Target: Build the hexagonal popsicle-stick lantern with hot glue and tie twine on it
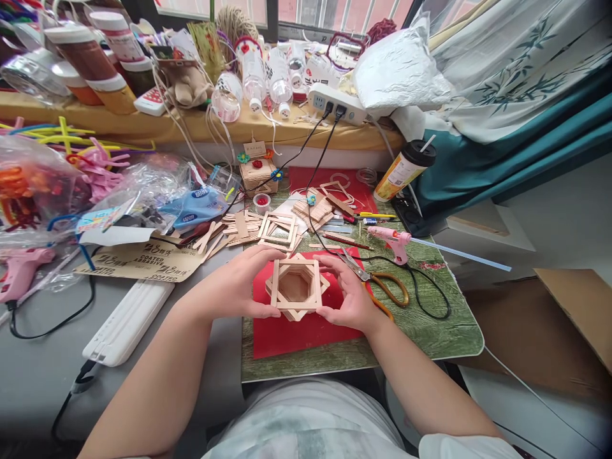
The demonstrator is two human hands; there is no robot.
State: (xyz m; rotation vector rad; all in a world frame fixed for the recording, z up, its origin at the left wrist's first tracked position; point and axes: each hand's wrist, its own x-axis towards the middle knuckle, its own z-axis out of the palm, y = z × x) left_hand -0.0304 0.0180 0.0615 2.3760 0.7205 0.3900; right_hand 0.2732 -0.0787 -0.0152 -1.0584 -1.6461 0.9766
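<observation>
Between my two hands is a small box of stacked wooden craft sticks (296, 307), its square layers turned against one another around an open octagonal middle. My left hand (241, 284) grips its left side, thumb at the near corner and fingers along the far edge. On the right side my right hand (351, 293) grips it the same way. Under the box lies a sheet of red paper (277, 341). A square craft-stick frame (278, 231) rests just beyond it. Scissors with orange handles (377, 278) lie by my right hand, and a pink glue gun (393, 242) sits farther right.
Loose craft sticks (239, 228) are heaped behind the box. A drink cup (404, 171) stands at the back right. Black cords run from the power strip (337, 102) across the green board (444, 280). Sandpaper (143, 258) and a white bar-shaped device (129, 324) lie left.
</observation>
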